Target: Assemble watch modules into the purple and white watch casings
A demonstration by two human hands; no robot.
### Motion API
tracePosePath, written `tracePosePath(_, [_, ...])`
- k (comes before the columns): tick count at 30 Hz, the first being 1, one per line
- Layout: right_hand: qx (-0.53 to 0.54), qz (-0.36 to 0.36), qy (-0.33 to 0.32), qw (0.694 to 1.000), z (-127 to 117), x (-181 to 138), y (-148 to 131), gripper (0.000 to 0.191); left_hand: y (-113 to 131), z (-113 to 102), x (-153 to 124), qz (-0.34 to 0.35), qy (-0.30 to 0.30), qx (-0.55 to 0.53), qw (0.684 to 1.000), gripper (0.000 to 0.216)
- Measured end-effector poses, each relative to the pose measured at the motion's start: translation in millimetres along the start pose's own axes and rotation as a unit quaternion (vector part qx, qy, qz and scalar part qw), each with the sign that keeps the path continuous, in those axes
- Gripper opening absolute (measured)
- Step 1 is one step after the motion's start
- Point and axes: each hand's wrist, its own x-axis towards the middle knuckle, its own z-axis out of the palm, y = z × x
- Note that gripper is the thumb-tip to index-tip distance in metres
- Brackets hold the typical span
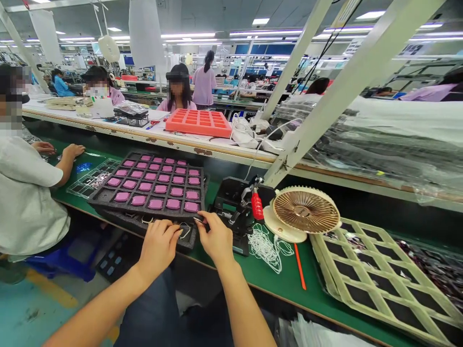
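Lower centre, left hand [159, 243] fingers curled close on dark foam tray [119, 218] edge, right hand [217, 238] pinching thin metal tool [200, 220], pink pads [155, 185] above.

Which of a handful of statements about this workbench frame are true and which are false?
1. The black foam tray holds rows of pink rectangular pads. True.
2. The right hand is empty. False: it pinches a thin dark tool.
3. The round beige fan stands upright. False: it lies tilted back, grille up, on the green bench top.
4. The orange compartment tray sits on the rear bench, beyond the black foam tray. True.
5. The left hand rests on the cream lattice tray. False: its fingers are at the lower black foam tray; the lattice tray lies far to the right.
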Motion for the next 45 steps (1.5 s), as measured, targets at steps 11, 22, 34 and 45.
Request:
tracePosePath(11, [0.030, 0.023, -0.037, 0.999, -2, -31, -16, 0.020, -45, -32, 12, -0.090, -0.100, 0.075, 0.988, 0.025])
tracePosePath(22, [-0.075, 0.072, -0.154, 0.983, -1, -14, -35, 0.025, -25, -23, 36, -0.122, -0.154, 0.047, 0.979, 0.020])
tracePosePath(34, [0.152, 0.079, -0.030, 0.985, -21, -56, -38, 0.026, -24, -37, 13, -0.271, 0.004, -0.373, 0.887, 0.025])
tracePosePath(45, [0.101, -0.041, 0.117, 0.987, -17, -102, -54, 0.037, 63, -12, -14, -0.372, -0.122, -0.712, 0.583, 0.044])
